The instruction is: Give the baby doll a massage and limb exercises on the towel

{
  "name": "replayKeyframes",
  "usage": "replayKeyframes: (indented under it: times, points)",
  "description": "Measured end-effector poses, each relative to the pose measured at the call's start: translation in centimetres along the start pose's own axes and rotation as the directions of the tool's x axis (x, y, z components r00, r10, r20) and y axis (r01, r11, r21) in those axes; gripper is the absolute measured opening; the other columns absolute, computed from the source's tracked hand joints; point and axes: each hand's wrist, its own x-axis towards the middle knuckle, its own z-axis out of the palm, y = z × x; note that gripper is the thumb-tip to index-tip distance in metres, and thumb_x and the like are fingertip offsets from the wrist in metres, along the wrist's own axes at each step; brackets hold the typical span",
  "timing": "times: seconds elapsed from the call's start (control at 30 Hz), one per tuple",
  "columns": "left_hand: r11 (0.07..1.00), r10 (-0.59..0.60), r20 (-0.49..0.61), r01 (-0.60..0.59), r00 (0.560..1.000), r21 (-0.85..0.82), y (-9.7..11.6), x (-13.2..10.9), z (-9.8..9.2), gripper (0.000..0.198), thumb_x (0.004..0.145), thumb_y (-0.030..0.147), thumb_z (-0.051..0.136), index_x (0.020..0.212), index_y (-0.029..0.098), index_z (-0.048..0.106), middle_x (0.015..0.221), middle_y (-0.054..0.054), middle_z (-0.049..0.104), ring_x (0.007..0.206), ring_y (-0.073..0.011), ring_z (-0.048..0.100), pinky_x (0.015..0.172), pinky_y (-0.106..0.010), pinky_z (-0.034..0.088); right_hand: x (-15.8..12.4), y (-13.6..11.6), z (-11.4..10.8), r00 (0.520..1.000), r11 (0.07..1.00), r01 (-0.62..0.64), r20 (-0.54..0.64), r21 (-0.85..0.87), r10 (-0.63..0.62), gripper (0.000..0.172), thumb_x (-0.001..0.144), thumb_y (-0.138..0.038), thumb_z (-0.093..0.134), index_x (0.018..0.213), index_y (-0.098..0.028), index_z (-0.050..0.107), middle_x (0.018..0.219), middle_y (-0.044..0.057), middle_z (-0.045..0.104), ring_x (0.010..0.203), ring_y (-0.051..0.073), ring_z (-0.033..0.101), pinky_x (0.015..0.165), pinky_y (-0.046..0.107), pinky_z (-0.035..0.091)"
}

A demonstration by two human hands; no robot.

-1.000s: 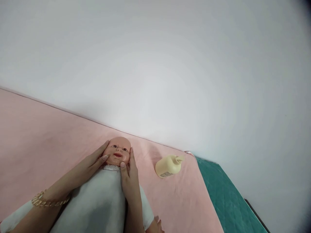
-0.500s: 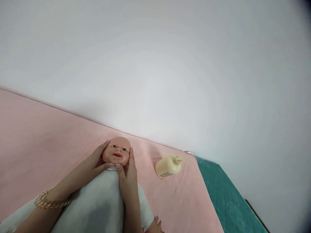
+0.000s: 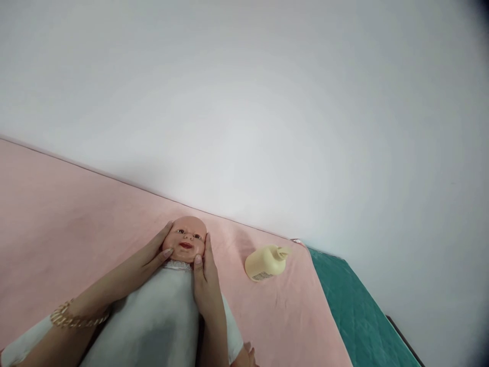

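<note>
A baby doll (image 3: 168, 300) in white clothing with a lace collar lies on its back, its bald head (image 3: 187, 239) toward the wall. My left hand (image 3: 156, 255) cups one side of that head, the thumb along the lower cheek. Against the opposite cheek rests my right hand (image 3: 206, 275), fingers up beside the head and thumb near the chin. Both palms hold the head between them. The fingertips behind the head are partly hidden. A beaded bracelet (image 3: 76, 318) circles my left wrist.
A pale yellow pump bottle (image 3: 265, 262) is to the right of the doll on a pink sheet (image 3: 286, 316). Beyond the sheet's right edge shows a green quilted surface (image 3: 355, 306). A white wall (image 3: 244, 112) rises along the far side.
Both thumbs have moved apart, from together under the chin outward and slightly up to the sides of the jaw. The doll's collar is now more exposed.
</note>
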Motion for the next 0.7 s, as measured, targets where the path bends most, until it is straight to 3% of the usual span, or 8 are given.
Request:
replayKeyframes:
  times: [0.1, 0.23, 0.37, 0.47, 0.6, 0.7]
  points:
    - [0.99, -0.063, 0.011, 0.064, 0.998, -0.128, 1.0, -0.3, 0.0, 0.092, 0.091, 0.072, 0.049, 0.162, 0.019, 0.023, 0.162, -0.009, 0.031, 0.146, -0.0315, 0.034, 0.125, -0.046, 0.023, -0.1, -0.2, 0.2, 1.0, 0.999, -0.013, 0.003, 0.04, 0.013, 0.078, 0.1, -0.052, 0.048, 0.162, -0.019, 0.015, 0.168, 0.004, 0.019, 0.155, 0.021, 0.02, 0.127, 0.045, 0.021]
    - [0.97, -0.065, 0.05, 0.075, 0.997, -0.232, 0.2, 0.0, 0.6, 0.108, 0.083, 0.073, 0.061, 0.163, 0.017, 0.015, 0.162, -0.014, 0.029, 0.146, -0.0336, 0.035, 0.122, -0.047, 0.031, 0.0, -0.2, 0.6, 0.999, 0.993, -0.051, 0.0, 0.109, 0.051, 0.092, 0.092, -0.047, 0.063, 0.163, -0.021, 0.011, 0.167, 0.007, 0.025, 0.152, 0.025, 0.031, 0.122, 0.046, 0.032]
    - [0.992, -0.067, 0.018, 0.069, 0.998, -0.102, -0.8, 0.5, 0.7, 0.108, 0.081, 0.069, 0.065, 0.162, 0.017, 0.016, 0.164, -0.014, 0.024, 0.15, -0.034, 0.027, 0.122, -0.05, 0.029, 0.1, -0.1, 0.9, 0.998, 0.991, -0.06, -0.015, 0.121, 0.062, 0.095, 0.089, -0.043, 0.066, 0.163, -0.02, 0.011, 0.165, 0.009, 0.029, 0.151, 0.026, 0.033, 0.122, 0.047, 0.033]
    - [0.995, -0.101, 0.022, 0.101, 0.995, 0.021, -0.3, 0.6, 0.3, 0.103, 0.082, 0.067, 0.063, 0.162, 0.017, 0.019, 0.163, -0.014, 0.026, 0.149, -0.0352, 0.028, 0.12, -0.051, 0.034, 0.1, -0.2, 1.1, 0.997, 0.992, -0.06, -0.044, 0.11, 0.065, 0.092, 0.089, -0.04, 0.066, 0.163, -0.021, 0.014, 0.164, 0.008, 0.031, 0.15, 0.026, 0.034, 0.121, 0.046, 0.035]
    - [0.992, -0.128, 0.014, 0.127, 0.992, 0.02, 0.7, 0.6, 0.1, 0.107, 0.079, 0.074, 0.056, 0.16, 0.012, 0.024, 0.161, -0.016, 0.03, 0.147, -0.0355, 0.032, 0.12, -0.05, 0.033, 0.1, -0.2, 1.1, 0.996, 0.996, -0.035, -0.077, 0.085, 0.041, 0.085, 0.092, -0.04, 0.062, 0.162, -0.022, 0.019, 0.165, 0.006, 0.031, 0.151, 0.026, 0.033, 0.122, 0.046, 0.032]
    - [0.995, -0.104, -0.008, 0.104, 0.995, 0.008, 0.4, 0.5, 0.2, 0.101, 0.083, 0.075, 0.051, 0.16, 0.016, 0.024, 0.161, -0.012, 0.031, 0.147, -0.0335, 0.033, 0.122, -0.049, 0.029, 0.0, -0.2, 0.9, 0.998, 0.999, -0.016, -0.063, 0.044, 0.018, 0.079, 0.096, -0.044, 0.055, 0.162, -0.02, 0.018, 0.166, 0.005, 0.027, 0.153, 0.023, 0.027, 0.125, 0.044, 0.027]
